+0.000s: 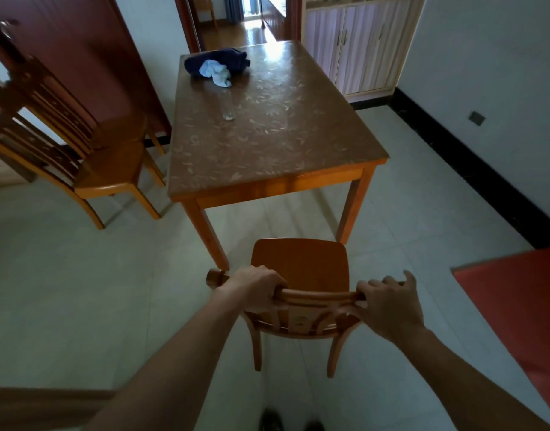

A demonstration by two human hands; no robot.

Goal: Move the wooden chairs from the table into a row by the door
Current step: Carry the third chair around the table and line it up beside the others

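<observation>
Wooden chair (300,269) stands on the tiled floor (80,275) just off the near end of the dining table, seat facing the table, backrest toward the person. Left hand (255,287) is wrapped over the left part of the curved top rail (317,295), fingers (275,283) clenched around it. Right hand (389,303) sits at the rail's right end, thumb hooked under, fingers (392,279) partly spread and not fully closed; grip looks looser on this side. All four legs appear down or nearly so; cannot tell whether the chair is lifted. Two other wooden chairs (90,150) stand close together at left, beside the dark red door (80,48), looking like the start of the row. Tabletop (283,126) carries a clear drinking glass (227,105) and a dark blue cloth bundle (217,62) with a pale rag on it. Judgement: step in hand is the pick-up of this chair. Next move calls for closing the right hand, lifting or tilting clear, swinging left past the table leg (210,231), and setting down in line beside the other two.
</observation>
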